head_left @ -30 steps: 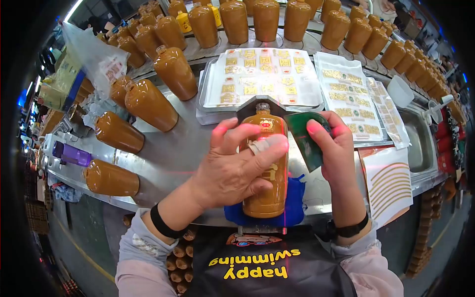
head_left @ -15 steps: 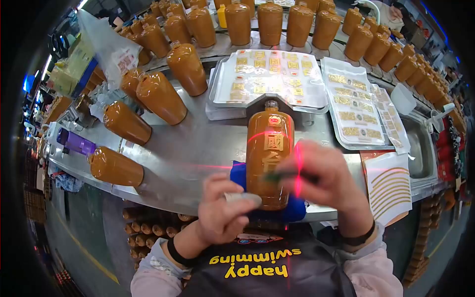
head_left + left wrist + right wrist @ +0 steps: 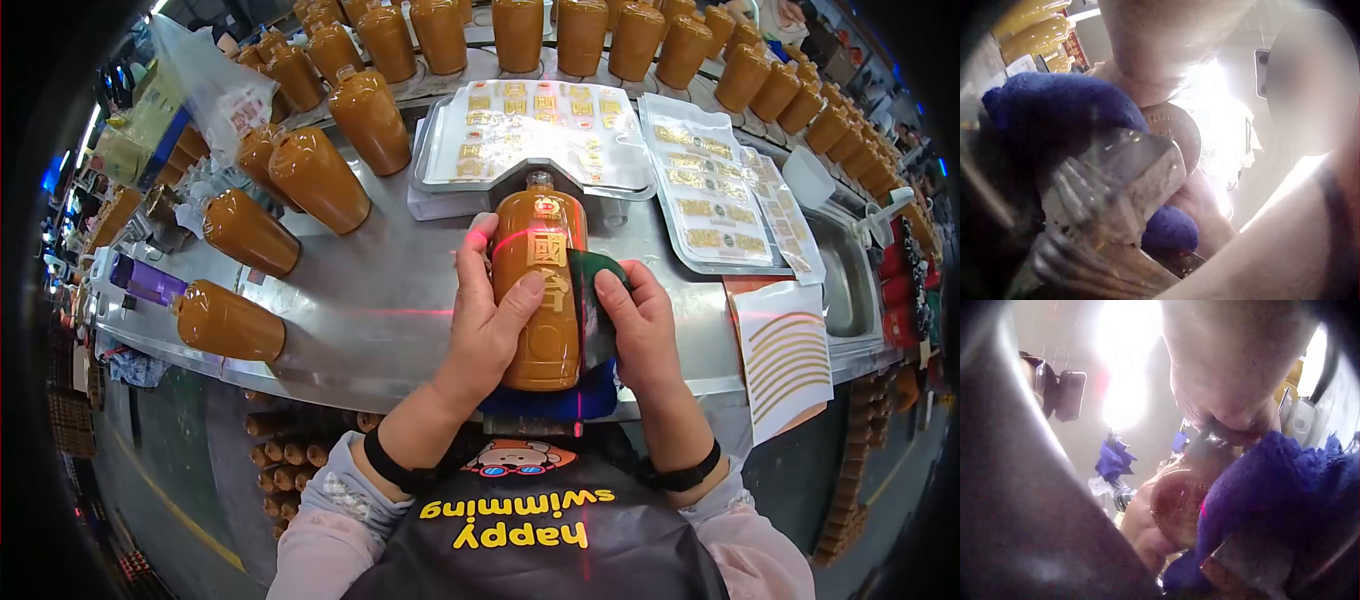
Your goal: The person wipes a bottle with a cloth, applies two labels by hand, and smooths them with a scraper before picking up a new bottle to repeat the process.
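bottle (image 3: 550, 318), brown and glossy, is set above the worktop (image 3: 375, 295), neck directed away from the person and located at the notch of a dark bracket (image 3: 568, 177). gold characters (image 3: 547, 250) and a red emblem (image 3: 546, 207) face upward on the bottle. left hand (image 3: 483, 325) grips the bottle's left side, thumb on its front face. right hand (image 3: 643, 325) pinches a flat green tool (image 3: 597, 305) between thumb and fingers, at the bottle's right side. blue cloth (image 3: 555, 400) lies beneath the bottle's base end. label sheets (image 3: 545, 125) lie beyond the bottle; a white sheet with gold arcs (image 3: 787, 350) lies to its right. other brown bottles (image 3: 320, 182) stand to its left.
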Action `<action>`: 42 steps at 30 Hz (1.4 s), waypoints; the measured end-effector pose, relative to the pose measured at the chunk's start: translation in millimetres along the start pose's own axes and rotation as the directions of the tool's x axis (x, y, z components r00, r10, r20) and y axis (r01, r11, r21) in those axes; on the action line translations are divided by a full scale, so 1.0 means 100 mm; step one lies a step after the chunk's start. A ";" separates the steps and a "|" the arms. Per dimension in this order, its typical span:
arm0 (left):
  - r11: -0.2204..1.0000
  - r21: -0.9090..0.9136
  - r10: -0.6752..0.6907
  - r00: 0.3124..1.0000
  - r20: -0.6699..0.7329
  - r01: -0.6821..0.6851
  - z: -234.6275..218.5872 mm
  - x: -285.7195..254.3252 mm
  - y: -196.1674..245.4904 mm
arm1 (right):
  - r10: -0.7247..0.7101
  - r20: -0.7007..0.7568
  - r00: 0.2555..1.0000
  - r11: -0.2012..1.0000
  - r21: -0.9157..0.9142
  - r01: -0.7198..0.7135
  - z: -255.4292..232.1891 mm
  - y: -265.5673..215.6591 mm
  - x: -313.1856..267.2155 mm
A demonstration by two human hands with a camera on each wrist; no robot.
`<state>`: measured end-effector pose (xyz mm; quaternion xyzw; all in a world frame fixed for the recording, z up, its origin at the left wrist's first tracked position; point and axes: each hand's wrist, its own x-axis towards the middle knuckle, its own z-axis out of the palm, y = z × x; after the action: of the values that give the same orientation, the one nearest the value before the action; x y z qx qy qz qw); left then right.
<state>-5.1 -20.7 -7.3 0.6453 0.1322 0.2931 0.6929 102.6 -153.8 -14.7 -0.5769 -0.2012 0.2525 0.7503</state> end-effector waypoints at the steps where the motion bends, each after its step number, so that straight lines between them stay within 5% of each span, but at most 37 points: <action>1: 0.999 -0.046 -0.025 1.000 0.001 0.025 0.03 -0.01 0.06 | -0.041 -0.014 0.999 0.999 -0.031 0.040 -0.01 -0.03 0.00; 2: 0.994 -0.093 -0.053 0.999 0.004 0.053 0.05 -0.02 0.08 | -0.081 -0.029 0.996 0.995 -0.065 0.079 -0.03 -0.06 0.00; 5: 0.893 0.364 0.274 0.961 0.021 -0.263 -0.07 -0.08 -0.05 | -0.376 0.041 0.926 0.854 -0.373 0.364 -0.12 -0.16 -0.11; 6: 0.778 0.498 0.328 0.924 0.197 -0.383 -0.15 -0.06 0.05 | -0.468 0.091 0.879 0.792 -0.399 0.462 -0.16 -0.14 -0.12; 8: 0.463 0.628 0.317 0.778 0.542 -0.626 -0.25 -0.01 0.31 | -0.384 0.011 0.923 0.873 -0.320 0.367 -0.16 -0.18 -0.18; 13: 0.195 0.656 0.278 0.683 0.676 -0.729 -0.35 0.41 0.39 | -0.285 -0.039 0.958 0.937 -0.222 0.270 -0.19 -0.18 -0.15; 17: 0.275 0.601 0.296 0.661 0.689 -0.750 -0.40 0.60 0.34 | -0.253 -0.030 0.967 0.949 -0.203 0.242 -0.19 -0.19 -0.13; 24: 0.222 0.657 0.280 0.693 0.665 -0.720 -0.40 0.17 0.35 | -0.196 -0.010 0.981 0.980 -0.038 0.195 -0.13 -0.19 -0.09; 26: 0.251 0.659 0.261 0.705 0.659 -0.709 -0.38 0.01 0.38 | -0.178 0.000 0.984 0.977 -0.119 0.177 -0.14 -0.22 -0.09; 28: 0.296 0.658 0.274 0.721 0.636 -0.692 -0.34 -0.15 0.36 | -0.290 0.026 0.957 0.923 -0.258 0.287 -0.09 -0.22 -0.08; 30: 0.320 0.656 0.281 0.730 0.623 -0.684 -0.34 -0.29 0.33 | -0.595 0.244 0.766 0.584 -0.522 0.621 -0.07 -0.27 -0.07; 34: 0.303 0.659 0.260 0.725 0.638 -0.688 -0.36 -0.35 0.40 | -0.550 0.293 0.782 0.656 -0.429 0.622 -0.06 -0.32 -0.20; 37: 0.218 0.634 0.215 0.670 0.711 -0.742 -0.34 -0.25 0.50 | -0.304 0.081 0.949 0.919 -0.238 0.315 -0.08 -0.27 -0.27; 42: 0.083 0.554 0.190 0.559 0.807 -0.828 -0.21 0.10 0.58 | -0.270 0.025 0.963 0.957 -0.106 0.271 -0.19 -0.16 -0.27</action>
<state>-22.3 2.3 48.0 0.9616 -0.1827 0.2017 0.0342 94.3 -188.0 -4.6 -0.5825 -0.2954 0.1394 0.7443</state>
